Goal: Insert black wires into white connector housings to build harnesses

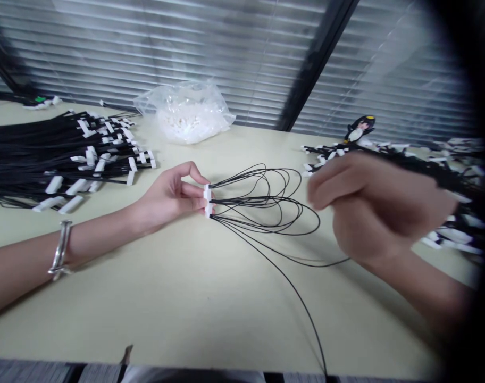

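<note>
My left hand point(173, 194) rests on the pale table point(178, 298) and pinches a small stack of white connectors point(207, 200). Thin black wires point(266, 205) loop out from those connectors to the right, and one strand runs down toward the table's near edge. My right hand point(370, 205) hovers at the right with its fingers curled inward, blurred by motion. A black wire passes under it; whether the fingers hold it I cannot make out.
A large pile of black cables with white connectors point(55, 157) lies at the left. A clear plastic bag of white parts point(189, 113) sits at the back centre. More cables point(445, 170) and a small penguin figure point(360, 127) are at the right. Window blinds are behind.
</note>
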Available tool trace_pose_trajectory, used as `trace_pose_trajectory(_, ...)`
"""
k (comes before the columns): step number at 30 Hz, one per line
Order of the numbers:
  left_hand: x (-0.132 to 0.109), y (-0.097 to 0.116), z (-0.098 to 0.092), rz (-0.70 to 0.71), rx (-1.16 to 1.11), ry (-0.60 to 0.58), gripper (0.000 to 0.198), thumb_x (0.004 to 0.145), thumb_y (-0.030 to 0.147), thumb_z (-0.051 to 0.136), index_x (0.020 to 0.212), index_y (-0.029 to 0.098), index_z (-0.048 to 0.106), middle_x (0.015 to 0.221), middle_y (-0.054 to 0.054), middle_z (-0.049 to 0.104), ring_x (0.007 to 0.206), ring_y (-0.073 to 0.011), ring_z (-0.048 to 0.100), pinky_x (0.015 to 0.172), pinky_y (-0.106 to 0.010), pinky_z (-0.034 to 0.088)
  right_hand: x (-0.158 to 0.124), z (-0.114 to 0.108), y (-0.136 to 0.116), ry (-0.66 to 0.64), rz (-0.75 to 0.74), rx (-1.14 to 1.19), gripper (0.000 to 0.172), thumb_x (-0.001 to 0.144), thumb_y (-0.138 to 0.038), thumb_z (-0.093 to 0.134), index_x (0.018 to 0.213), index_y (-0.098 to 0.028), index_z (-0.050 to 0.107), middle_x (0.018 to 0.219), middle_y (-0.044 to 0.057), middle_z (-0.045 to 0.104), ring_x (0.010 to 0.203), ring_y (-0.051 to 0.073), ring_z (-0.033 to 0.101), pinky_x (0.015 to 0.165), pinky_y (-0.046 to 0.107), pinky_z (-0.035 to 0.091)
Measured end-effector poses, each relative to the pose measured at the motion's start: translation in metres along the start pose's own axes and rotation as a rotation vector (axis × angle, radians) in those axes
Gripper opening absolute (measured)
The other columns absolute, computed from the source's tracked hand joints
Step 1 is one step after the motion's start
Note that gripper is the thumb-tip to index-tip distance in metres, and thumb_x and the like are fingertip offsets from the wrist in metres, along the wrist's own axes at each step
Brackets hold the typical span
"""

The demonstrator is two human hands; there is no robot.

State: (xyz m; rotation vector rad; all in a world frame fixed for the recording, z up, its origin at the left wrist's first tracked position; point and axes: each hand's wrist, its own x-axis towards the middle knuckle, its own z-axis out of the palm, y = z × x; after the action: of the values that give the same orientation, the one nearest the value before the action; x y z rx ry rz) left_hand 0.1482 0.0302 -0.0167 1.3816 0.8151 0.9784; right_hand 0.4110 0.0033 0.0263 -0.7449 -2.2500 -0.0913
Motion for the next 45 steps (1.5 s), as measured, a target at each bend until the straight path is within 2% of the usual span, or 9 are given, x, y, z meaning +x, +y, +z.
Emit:
trace_pose_trajectory(3,0.0,0.0,0.0,0.003,-0.007,0.018,0.028,0.074,0.007,0.071,0.085,0.017,0.047,0.075,-0.006,0.076,0.075,-0.023,0.073,0.075,-0.036,0.057,-0.003,0.016,-0.011,-0.244,-0.059,0.047,0.019,0.076,-0.004,0.04,0.07,-0.018,0.051,0.062,0.0,0.052,0.057,0.011,0.048,0.052,0.026,0.035)
trace_pose_trajectory(5,0.001,0.0,0.0,0.006,-0.013,0.027,0.028,0.074,0.008,0.071,0.086,0.017,0.047,0.076,-0.006,0.077,0.076,-0.0225,0.073,0.077,-0.035,0.056,-0.004,0.028,-0.013,-0.473,0.006,-0.107,0.014,0.082,-0.014,0.043,0.077,-0.017,0.055,0.066,0.001,0.055,0.062,0.014,0.051,0.057,0.028,0.038)
trace_pose_trajectory(8,0.0,0.0,0.0,0.019,-0.016,0.029,0.028,0.074,0.009,0.072,0.086,0.017,0.047,0.076,-0.005,0.077,0.075,-0.0211,0.073,0.079,-0.035,0.056,-0.005,0.037,-0.009,-0.592,0.138,-0.111,0.017,0.09,-0.024,0.041,0.093,-0.02,0.058,0.081,0.001,0.062,0.075,0.015,0.056,0.067,0.029,0.04)
trace_pose_trajectory(12,0.0,-0.001,0.0,0.029,-0.013,0.043,0.028,0.073,0.01,0.072,0.085,0.017,0.048,0.076,-0.005,0.076,0.074,-0.0214,0.073,0.076,-0.035,0.057,-0.004,0.036,-0.003,-0.605,0.261,0.054,0.014,0.088,-0.019,0.046,0.093,-0.022,0.059,0.079,-0.003,0.062,0.068,0.009,0.055,0.063,0.023,0.037)
trace_pose_trajectory(22,-0.002,0.0,-0.001,0.081,-0.001,0.043,0.027,0.075,0.01,0.07,0.086,0.018,0.047,0.079,-0.003,0.075,0.075,-0.0218,0.073,0.079,-0.04,0.055,0.001,0.033,-0.004,-0.402,0.19,0.109,0.017,0.084,-0.008,0.045,0.087,-0.019,0.058,0.087,0.0,0.06,0.077,0.009,0.053,0.069,0.022,0.04)
trace_pose_trajectory(36,-0.001,-0.002,-0.001,0.121,0.008,0.07,0.026,0.074,0.009,0.07,0.086,0.018,0.049,0.079,-0.004,0.076,0.074,-0.0229,0.072,0.08,-0.043,0.055,0.003,0.028,-0.01,-0.473,0.269,0.086,0.013,0.083,-0.022,0.053,0.075,-0.02,0.063,0.095,0.002,0.057,0.099,0.016,0.051,0.086,0.031,0.041)
trace_pose_trajectory(39,-0.001,-0.002,0.0,0.112,0.025,0.077,0.026,0.074,0.01,0.071,0.085,0.018,0.048,0.078,-0.004,0.075,0.074,-0.0233,0.073,0.079,-0.042,0.055,0.007,0.025,-0.009,-0.446,0.389,0.155,0.016,0.086,-0.025,0.051,0.073,-0.018,0.059,0.076,0.0,0.058,0.073,0.01,0.054,0.066,0.023,0.043)
trace_pose_trajectory(42,-0.001,-0.001,0.001,0.097,0.038,0.081,0.027,0.073,0.012,0.072,0.084,0.019,0.048,0.077,-0.004,0.075,0.075,-0.0233,0.073,0.078,-0.04,0.056,0.011,0.019,-0.006,-0.53,0.583,0.405,0.016,0.089,-0.03,0.049,0.087,-0.02,0.061,0.056,-0.005,0.053,0.043,0.005,0.036,0.04,0.019,0.028)
trace_pose_trajectory(45,-0.001,0.0,0.002,0.085,0.044,0.09,0.027,0.073,0.011,0.071,0.083,0.018,0.047,0.075,-0.003,0.075,0.073,-0.0221,0.073,0.077,-0.038,0.056,0.013,0.012,0.001,-0.495,0.64,0.795,0.017,0.089,-0.025,0.051,0.103,-0.021,0.06,0.055,-0.005,0.054,0.045,0.005,0.041,0.042,0.017,0.033)
